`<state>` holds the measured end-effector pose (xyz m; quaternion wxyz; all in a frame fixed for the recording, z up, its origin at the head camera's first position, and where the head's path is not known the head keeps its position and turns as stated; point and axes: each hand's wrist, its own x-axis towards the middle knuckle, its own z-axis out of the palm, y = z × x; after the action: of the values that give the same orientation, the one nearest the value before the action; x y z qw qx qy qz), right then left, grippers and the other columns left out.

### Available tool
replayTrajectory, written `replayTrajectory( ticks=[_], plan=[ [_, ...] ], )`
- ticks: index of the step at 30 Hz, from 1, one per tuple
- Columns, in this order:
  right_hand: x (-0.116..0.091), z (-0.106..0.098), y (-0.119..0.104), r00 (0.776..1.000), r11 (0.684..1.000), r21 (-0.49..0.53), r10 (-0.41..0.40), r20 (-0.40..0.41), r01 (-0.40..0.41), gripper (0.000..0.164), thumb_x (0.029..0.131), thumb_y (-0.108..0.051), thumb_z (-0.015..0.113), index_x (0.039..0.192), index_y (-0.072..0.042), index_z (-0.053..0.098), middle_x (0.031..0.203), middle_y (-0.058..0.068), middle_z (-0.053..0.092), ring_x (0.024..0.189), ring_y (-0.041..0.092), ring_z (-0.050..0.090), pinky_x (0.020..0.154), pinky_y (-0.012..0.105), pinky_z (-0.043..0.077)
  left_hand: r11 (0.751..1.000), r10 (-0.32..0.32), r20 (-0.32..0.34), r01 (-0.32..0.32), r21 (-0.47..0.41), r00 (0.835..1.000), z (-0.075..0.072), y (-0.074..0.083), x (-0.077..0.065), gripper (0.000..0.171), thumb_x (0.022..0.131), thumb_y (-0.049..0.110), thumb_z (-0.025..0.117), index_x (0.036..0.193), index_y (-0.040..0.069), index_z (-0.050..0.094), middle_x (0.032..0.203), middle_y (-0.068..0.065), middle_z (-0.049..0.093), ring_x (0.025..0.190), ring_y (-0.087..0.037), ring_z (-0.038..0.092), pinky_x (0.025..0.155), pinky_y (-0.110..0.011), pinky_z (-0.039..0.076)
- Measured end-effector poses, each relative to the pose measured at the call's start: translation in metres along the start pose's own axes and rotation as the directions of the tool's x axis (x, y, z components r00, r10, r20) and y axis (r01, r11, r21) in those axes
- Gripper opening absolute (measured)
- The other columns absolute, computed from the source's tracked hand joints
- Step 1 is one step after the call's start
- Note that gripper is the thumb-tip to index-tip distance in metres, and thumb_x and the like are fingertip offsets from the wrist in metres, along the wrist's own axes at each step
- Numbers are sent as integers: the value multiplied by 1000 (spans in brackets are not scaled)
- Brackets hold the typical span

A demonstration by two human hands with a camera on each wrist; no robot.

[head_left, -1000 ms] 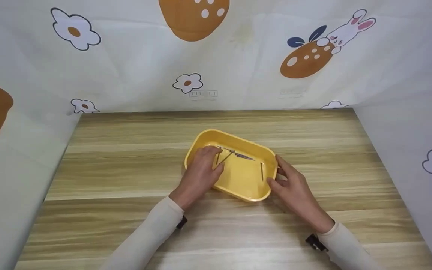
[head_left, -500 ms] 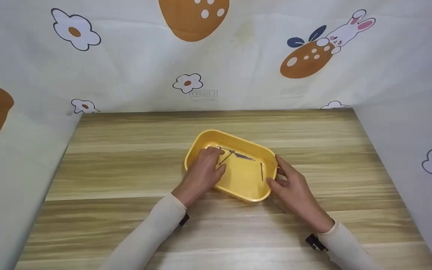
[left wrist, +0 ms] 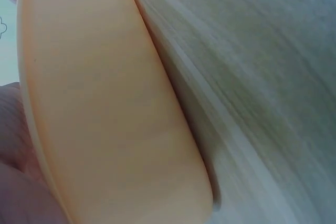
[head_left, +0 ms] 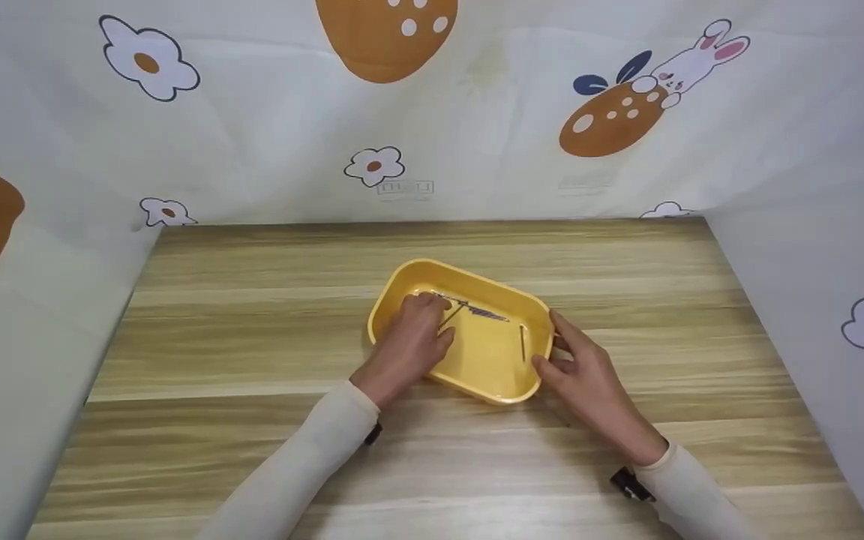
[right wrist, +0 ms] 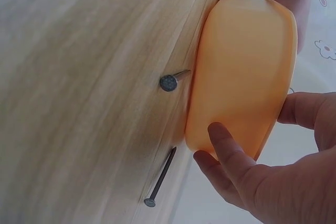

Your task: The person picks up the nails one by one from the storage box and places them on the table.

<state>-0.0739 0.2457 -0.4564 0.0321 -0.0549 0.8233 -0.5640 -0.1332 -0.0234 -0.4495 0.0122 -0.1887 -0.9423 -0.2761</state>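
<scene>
A yellow plastic box sits at an angle on the table with several nails in it. One nail lies alone near its right end; a bunch of nails lines the far side, and another nail slants beside my left thumb. My left hand reaches over the near left rim into the box, thumb and index apart; its fingertips overlap the nails, and I cannot tell whether it holds one. My right hand grips the box's right end, thumb at the rim and fingers against the outer wall.
In the right wrist view, two more nails lie on the wooden table outside the box: one nail with its head toward the camera, another nail nearer. A patterned sheet walls the back and both sides.
My left hand has shifted slightly right and deeper into the box, and its fingers now cover a nail that showed beside them before. The right hand and the box have stayed put.
</scene>
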Motion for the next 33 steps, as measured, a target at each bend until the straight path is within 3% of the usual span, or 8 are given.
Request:
replayTrajectory(
  ticks=[4,11,19,33],
  plan=[
    [0,1,0,1000,1000,8,4,1,-4,78,100,7,71,166,11,30,166,32,43,137,46,63,96,30,61,999,0,24,-2,53,1000,1,1,2,30,102,13,76,129,-2,73,126,-19,72,116,-40,66,90,-55,60],
    [1,0,0,1000,1000,0,-2,3,2,78,100,7,71,166,11,31,164,32,45,138,45,62,97,30,61,985,58,3,-58,165,998,3,2,6,22,100,12,79,117,-2,76,114,-19,75,101,-39,68,81,-52,61],
    [0,-1,1,1000,1000,-13,-21,0,21,77,99,9,71,165,14,31,162,33,47,138,47,61,99,30,60,958,76,-25,-66,278,997,7,3,10,21,100,17,80,110,-2,76,108,-17,74,99,-36,67,82,-50,59],
    [1,-2,1,1000,1000,10,-4,10,4,78,100,7,72,166,12,30,165,32,44,141,46,59,99,31,60,936,45,43,-57,348,998,10,5,15,18,100,15,78,109,-1,78,109,-19,73,104,-38,64,81,-52,57]
  ],
)
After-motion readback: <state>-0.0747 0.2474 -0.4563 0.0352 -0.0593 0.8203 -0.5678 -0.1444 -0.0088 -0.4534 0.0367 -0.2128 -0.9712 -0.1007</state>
